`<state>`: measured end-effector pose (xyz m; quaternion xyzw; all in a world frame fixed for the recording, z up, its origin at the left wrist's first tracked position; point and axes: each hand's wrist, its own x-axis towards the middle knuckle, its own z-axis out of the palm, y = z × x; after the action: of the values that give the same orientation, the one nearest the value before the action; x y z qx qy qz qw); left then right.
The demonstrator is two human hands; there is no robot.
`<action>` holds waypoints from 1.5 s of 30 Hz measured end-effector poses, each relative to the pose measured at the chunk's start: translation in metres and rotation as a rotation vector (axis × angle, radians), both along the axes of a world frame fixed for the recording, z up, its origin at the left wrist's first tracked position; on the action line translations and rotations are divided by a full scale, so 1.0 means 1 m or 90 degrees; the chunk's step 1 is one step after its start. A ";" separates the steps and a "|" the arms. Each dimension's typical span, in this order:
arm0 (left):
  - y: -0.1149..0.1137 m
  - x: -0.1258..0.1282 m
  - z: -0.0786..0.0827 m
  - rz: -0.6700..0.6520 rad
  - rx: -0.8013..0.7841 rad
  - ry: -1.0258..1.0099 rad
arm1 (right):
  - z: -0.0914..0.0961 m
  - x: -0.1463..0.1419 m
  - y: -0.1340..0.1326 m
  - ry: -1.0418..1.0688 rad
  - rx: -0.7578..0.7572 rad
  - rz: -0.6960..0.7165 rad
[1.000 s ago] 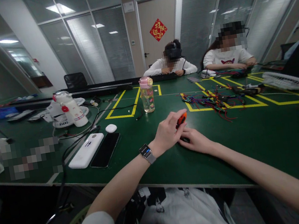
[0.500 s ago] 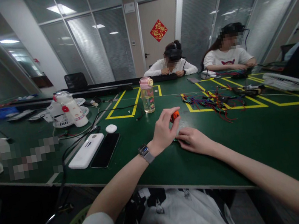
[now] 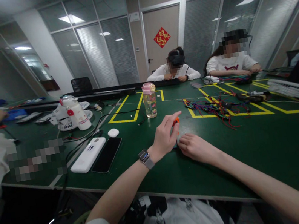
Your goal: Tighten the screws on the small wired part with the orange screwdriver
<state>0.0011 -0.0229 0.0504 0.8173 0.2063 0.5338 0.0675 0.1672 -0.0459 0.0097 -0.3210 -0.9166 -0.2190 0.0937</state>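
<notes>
My left hand, wearing a watch on its wrist, closes thumb and fingers round a small orange object that looks like a tool's handle; its lower part is hidden. Just right of it and lower, my right hand rests on the green table with curled fingers. At those fingertips a sliver of a small greenish piece shows, pinched or pressed to the tabletop; most of it is covered by the hands.
Ahead stands a pink-lidded bottle. Left lie a black phone, a white power bank and a white case. Bundled wires spread right, near a white fan. Co-workers sit opposite and at left.
My view has tilted slightly upward. My left fingers have turned on the orange object, the index finger now stretched further over it. My right hand stays at nearly the same spot.
</notes>
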 end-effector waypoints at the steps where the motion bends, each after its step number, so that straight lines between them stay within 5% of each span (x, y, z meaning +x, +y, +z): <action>1: 0.001 0.000 -0.001 0.012 0.011 0.004 | 0.000 0.000 0.001 0.010 -0.009 0.002; 7: 0.005 -0.005 -0.002 0.069 0.068 0.019 | -0.003 0.002 0.008 0.067 -0.048 -0.002; 27: 0.004 -0.004 -0.004 0.021 0.027 0.005 | 0.000 0.001 0.007 0.097 -0.112 -0.020; 45: 0.007 -0.003 -0.003 0.068 0.022 0.002 | -0.001 0.003 0.009 0.085 -0.125 -0.013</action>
<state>-0.0015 -0.0160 0.0474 0.8072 0.2403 0.5386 0.0247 0.1704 -0.0371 0.0083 -0.3522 -0.9219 -0.1075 0.1207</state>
